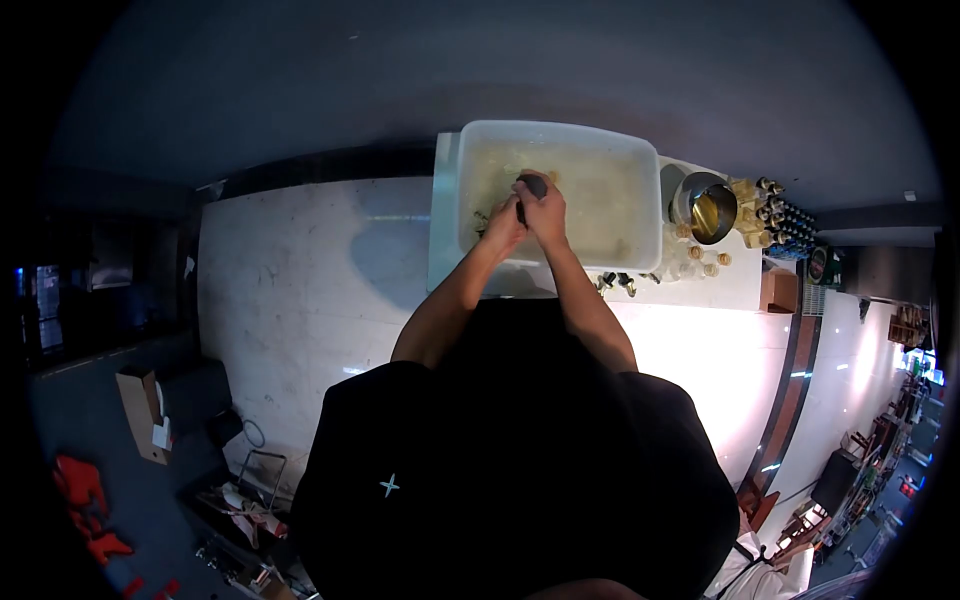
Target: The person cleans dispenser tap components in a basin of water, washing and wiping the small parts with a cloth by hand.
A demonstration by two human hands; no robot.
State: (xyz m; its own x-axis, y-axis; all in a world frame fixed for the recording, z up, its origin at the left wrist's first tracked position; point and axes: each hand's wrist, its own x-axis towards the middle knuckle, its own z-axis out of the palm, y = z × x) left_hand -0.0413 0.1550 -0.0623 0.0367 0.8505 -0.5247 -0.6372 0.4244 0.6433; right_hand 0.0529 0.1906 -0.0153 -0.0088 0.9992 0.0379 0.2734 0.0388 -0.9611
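Observation:
Both my hands are over a white plastic tub point(640, 160) holding cloudy, yellowish liquid. My left hand point(504, 236) has its fingers closed around the lower part of a dark object with a rounded end point(532, 187). From the other side, my right hand point(545, 216) grips the same object, with the two hands pressed close together. What kind of object it is does not show clearly; the fingers cover much of it. Some small dark items point(482, 222) lie at the tub's left side, beside my left hand.
Right of the tub stands a metal bowl point(722, 212) with something yellowish inside. Several small clear containers point(696, 254) are near it, and dark-topped bottles point(785, 215) are grouped farther right. A few small dark pieces point(617, 283) lie by the tub's front edge. A cardboard box point(140, 415) stands lower left.

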